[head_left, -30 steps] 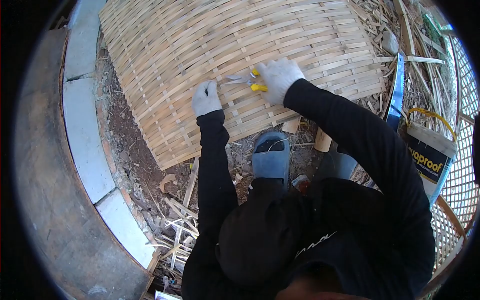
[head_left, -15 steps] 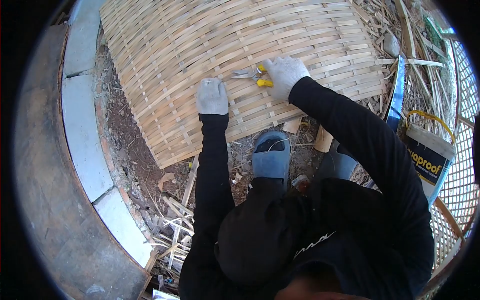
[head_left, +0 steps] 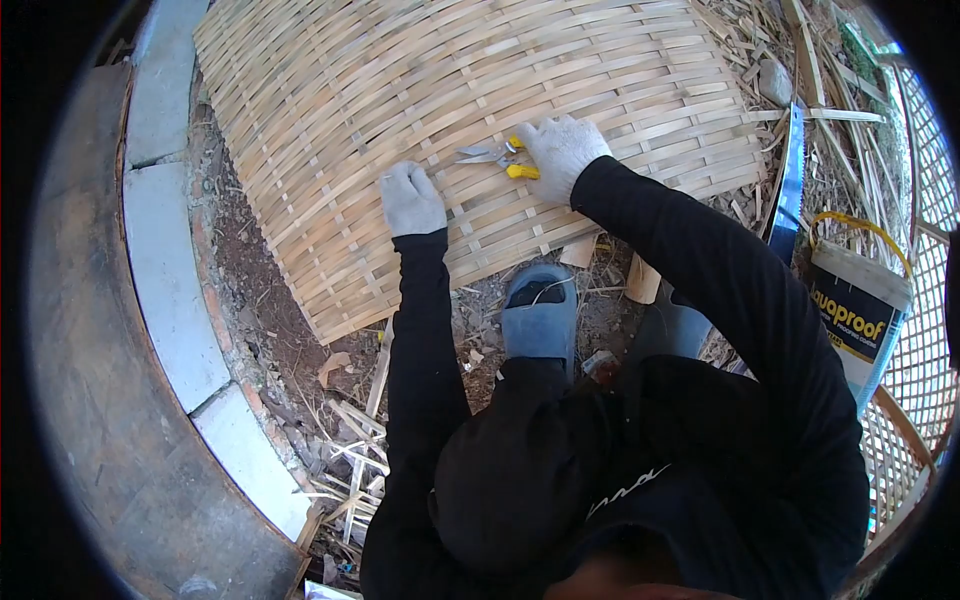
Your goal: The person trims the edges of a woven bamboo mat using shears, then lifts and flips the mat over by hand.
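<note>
A large woven bamboo mat (head_left: 330, 210) lies in front of me, made of pale flat strips. My right hand (head_left: 566, 158), in a whitish work glove, holds pruning shears (head_left: 522, 172) by their yellow handles, just above or against the weave. Their metal blades are parted and point left, toward my other hand. My left hand (head_left: 412, 199), gloved the same way, rests on the mat with its fingers curled closed. Whatever those fingers pinch, if anything, is hidden.
A blue-bladed saw (head_left: 790, 180) lies right of the mat, near a stone (head_left: 775, 82). Beyond it stands a labelled bucket (head_left: 860, 300) with a yellow handle. Bamboo scraps (head_left: 360, 455) litter the ground. Pale blocks (head_left: 172, 270) form an edge on the left.
My left hand has shifted slightly left and tilted over on the mat. The shears in my right hand have moved a little left, still with parted blades.
</note>
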Motion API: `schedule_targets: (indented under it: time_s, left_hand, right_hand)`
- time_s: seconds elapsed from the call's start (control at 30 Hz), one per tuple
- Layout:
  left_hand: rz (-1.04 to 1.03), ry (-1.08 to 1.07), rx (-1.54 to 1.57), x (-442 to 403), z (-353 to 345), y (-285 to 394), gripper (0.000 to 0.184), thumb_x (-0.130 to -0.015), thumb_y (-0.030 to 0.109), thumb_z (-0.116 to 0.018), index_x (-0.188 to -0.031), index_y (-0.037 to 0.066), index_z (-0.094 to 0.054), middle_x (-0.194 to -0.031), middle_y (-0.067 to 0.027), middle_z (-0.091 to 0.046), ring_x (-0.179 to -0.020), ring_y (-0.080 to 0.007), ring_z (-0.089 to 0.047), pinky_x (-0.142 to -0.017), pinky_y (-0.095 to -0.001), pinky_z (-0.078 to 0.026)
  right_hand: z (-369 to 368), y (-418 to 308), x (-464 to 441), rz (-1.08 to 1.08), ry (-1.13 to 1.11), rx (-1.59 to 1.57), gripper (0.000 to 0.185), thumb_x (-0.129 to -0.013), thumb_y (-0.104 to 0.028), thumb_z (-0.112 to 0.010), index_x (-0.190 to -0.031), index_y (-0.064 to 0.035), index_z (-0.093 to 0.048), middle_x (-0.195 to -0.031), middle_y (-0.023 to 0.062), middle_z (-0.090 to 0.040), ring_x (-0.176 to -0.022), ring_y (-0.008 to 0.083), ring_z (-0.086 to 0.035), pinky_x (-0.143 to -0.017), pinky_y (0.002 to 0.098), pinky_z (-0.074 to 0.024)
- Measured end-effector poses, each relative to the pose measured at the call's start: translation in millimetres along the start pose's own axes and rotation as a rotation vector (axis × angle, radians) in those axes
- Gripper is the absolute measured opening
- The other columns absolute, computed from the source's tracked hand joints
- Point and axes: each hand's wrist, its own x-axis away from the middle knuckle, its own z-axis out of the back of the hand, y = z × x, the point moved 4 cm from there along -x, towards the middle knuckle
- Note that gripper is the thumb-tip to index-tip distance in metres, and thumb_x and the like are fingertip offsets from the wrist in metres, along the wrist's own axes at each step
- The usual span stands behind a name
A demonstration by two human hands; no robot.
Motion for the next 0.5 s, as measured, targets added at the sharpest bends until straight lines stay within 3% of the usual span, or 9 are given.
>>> schedule_targets:
  time_s: [0.17,0.27,0.37,0.47,0.5]
  left_hand:
    - [-0.173,0.019,-0.04,8.4,6.3,14.3,0.009,-0.094,0.007,-0.066,-0.103,0.006,-0.067,-0.099,-0.0176,-0.067,-0.099,-0.0378,-0.065,-0.089,-0.0481,-0.054]
    - [-0.157,-0.027,-0.074,2.1,1.8,9.6,0.008,-0.092,0.01,-0.068,-0.099,0.008,-0.066,-0.095,-0.0152,-0.065,-0.097,-0.0358,-0.067,-0.084,-0.0477,-0.056]
    - [-0.131,-0.104,-0.186,-1.7,2.0,11.1,0.008,-0.09,0.014,-0.07,-0.094,0.009,-0.065,-0.093,-0.0136,-0.065,-0.094,-0.034,-0.068,-0.079,-0.0469,-0.057]
    - [-0.185,-0.147,-0.314,-7.3,-1.1,15.9,0.008,-0.093,0.012,-0.064,-0.095,0.004,-0.064,-0.09,-0.0178,-0.066,-0.088,-0.0398,-0.065,-0.08,-0.0502,-0.053]
    - [-0.176,-0.152,-0.345,-7.4,-3.8,12.7,0.01,-0.093,0.014,-0.065,-0.094,0.005,-0.063,-0.091,-0.0169,-0.066,-0.09,-0.0382,-0.066,-0.079,-0.0492,-0.054]
  right_hand:
    - [-3.9,1.0,-0.1,-0.002,0.027,-0.024,0.058,-0.084,-0.04,-0.081,-0.13,-0.0115,-0.06,-0.113,0.0173,-0.072,-0.109,0.0366,-0.071,-0.089,0.0496,-0.059]
    - [1.6,-1.0,-0.2,-0.026,-0.065,-0.026,0.053,-0.091,-0.041,-0.078,-0.13,-0.0095,-0.062,-0.121,0.0168,-0.072,-0.116,0.0355,-0.07,-0.095,0.0498,-0.0556]
    - [4.6,-2.7,1.1,-0.027,-0.051,-0.034,0.053,-0.09,-0.039,-0.079,-0.131,-0.0096,-0.062,-0.121,0.0168,-0.072,-0.116,0.035,-0.07,-0.094,0.0497,-0.0559]
    - [4.0,-2.6,0.3,-0.015,-0.055,-0.015,0.052,-0.089,-0.038,-0.079,-0.13,-0.0096,-0.062,-0.122,0.0171,-0.071,-0.116,0.0348,-0.07,-0.094,0.0498,-0.0559]
    - [4.3,-2.9,0.0,-0.015,-0.054,-0.02,0.053,-0.089,-0.038,-0.079,-0.13,-0.0094,-0.062,-0.122,0.0172,-0.071,-0.116,0.0349,-0.07,-0.094,0.0498,-0.0559]
